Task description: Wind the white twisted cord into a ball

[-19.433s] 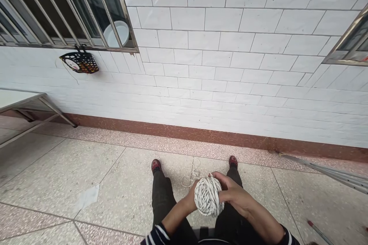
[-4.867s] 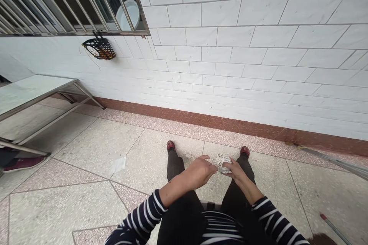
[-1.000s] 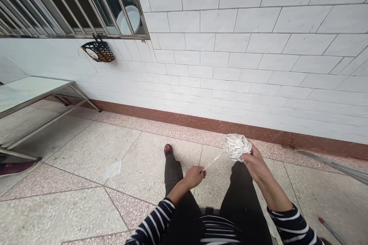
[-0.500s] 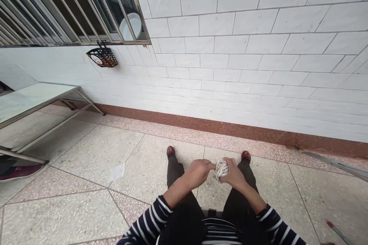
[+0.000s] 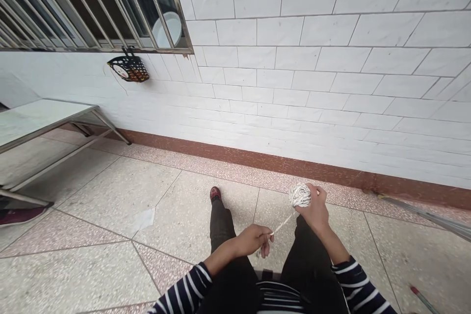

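Note:
My right hand [image 5: 315,208] is closed around a ball of whitish string [image 5: 300,195], with the ball's left side showing past the fingers. From the ball's underside a short length of string [image 5: 283,223] runs down and left, pulled straight. Its other end is pinched between the fingers of my left hand [image 5: 255,240], which is lower and nearer my body. Both hands are in the air above the floor, over my legs.
A bench with metal legs [image 5: 47,117] stands at the left by the tiled wall [image 5: 294,83]. A black basket [image 5: 128,68] hangs below the barred window. A white paper [image 5: 145,218], a red-tipped stick [image 5: 423,298] and a pole [image 5: 427,216] lie low down.
My right hand has moved up and right with the ball, while my left hand has dropped lower. The string between them is now stretched out, and the hands are farther apart.

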Tool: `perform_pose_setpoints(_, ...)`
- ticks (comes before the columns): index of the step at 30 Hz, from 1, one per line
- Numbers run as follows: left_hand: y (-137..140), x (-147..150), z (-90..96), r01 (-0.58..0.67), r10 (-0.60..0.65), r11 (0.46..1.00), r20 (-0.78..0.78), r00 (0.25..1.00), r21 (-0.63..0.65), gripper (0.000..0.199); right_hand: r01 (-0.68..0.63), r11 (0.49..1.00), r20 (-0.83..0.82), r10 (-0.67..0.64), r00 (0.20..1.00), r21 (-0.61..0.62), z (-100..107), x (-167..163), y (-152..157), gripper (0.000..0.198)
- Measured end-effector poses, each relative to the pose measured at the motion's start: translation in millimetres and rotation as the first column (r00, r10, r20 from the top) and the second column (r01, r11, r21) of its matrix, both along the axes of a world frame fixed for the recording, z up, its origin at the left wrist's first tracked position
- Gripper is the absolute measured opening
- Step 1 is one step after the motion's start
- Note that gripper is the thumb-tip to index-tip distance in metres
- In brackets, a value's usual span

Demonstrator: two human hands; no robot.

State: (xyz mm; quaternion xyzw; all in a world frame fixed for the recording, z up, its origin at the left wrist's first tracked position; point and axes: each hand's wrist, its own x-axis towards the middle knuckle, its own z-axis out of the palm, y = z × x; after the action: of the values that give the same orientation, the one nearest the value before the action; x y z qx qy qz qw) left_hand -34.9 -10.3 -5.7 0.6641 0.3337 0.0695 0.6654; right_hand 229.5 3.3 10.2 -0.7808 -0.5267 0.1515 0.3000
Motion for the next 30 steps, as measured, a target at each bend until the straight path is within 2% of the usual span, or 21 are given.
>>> perform_pose_setpoints(2,2.8,-2.5,3.3,-0.062,0.059,0.997,0.069,0.996,0.041,0.034,-0.019,0.995,-0.002,0.019,1.0,0.095,9.8,-4.2,-1.6,0.072)
perform_pose_setpoints(4,8.1,-9.1,4.2,-0.101,0.094,0.987,0.067,0.993,0.121,0.033,-0.053,0.977,-0.053,0.065,0.997,0.206,22.4,-5.2,-3.4,0.07)
perform_pose_setpoints(8,20.6,-25.2,-11.8,-0.181,0.191,0.956,-0.021,0.981,0.229,0.028,-0.101,0.918,-0.19,0.185,0.964,0.383,56.2,-8.8,-10.2,0.071)
perform_pose_setpoints(11,30.9,-29.6,-29.8,-0.213,0.247,0.935,-0.093,0.964,0.283,0.023,-0.185,0.883,-0.229,0.306,0.924,0.432,81.9,-25.4,-20.8,0.074)
perform_pose_setpoints(14,39.5,-22.9,-37.6,-0.225,0.292,0.905,-0.143,0.946,0.362,0.017,-0.297,0.836,-0.205,0.426,0.881,0.461,99.6,-51.9,-31.9,0.075)
perform_pose_setpoints(16,42.6,-12.8,-33.2,-0.259,0.317,0.886,-0.095,0.944,0.385,0.022,-0.36,0.811,-0.199,0.49,0.849,0.461,105.1,-70.0,-36.5,0.075)
perform_pose_setpoints(19,42.8,7.8,-14.0,-0.35,0.349,0.873,0.066,0.935,0.34,0.03,-0.422,0.788,-0.207,0.551,0.808,0.449,105.8,-89.6,-36.7,0.076)
perform_pose_setpoints(22,39.6,26.5,9.7,-0.421,0.384,0.85,0.174,0.907,0.317,0.03,-0.417,0.79,-0.211,0.548,0.81,0.45,102.5,-92.4,-28.8,0.076)
perform_pose_setpoints(25,37.5,35.9,23.6,-0.441,0.399,0.852,0.197,0.896,0.28,0.034,-0.305,0.834,-0.271,0.459,0.846,0.459,98.6,-79.3,-17.6,0.077)
perform_pose_setpoints(27,38.6,37.5,24.0,-0.449,0.408,0.856,0.2,0.891,0.255,0.037,-0.21,0.867,-0.337,0.384,0.86,0.452,96.5,-67.7,-12.3,0.077)
perform_pose_setpoints(30,46.0,38.7,14.3,-0.452,0.409,0.845,0.2,0.89,0.286,0.033,-0.137,0.884,-0.389,0.33,0.86,0.446,97.2,-55.2,-12.1,0.077)
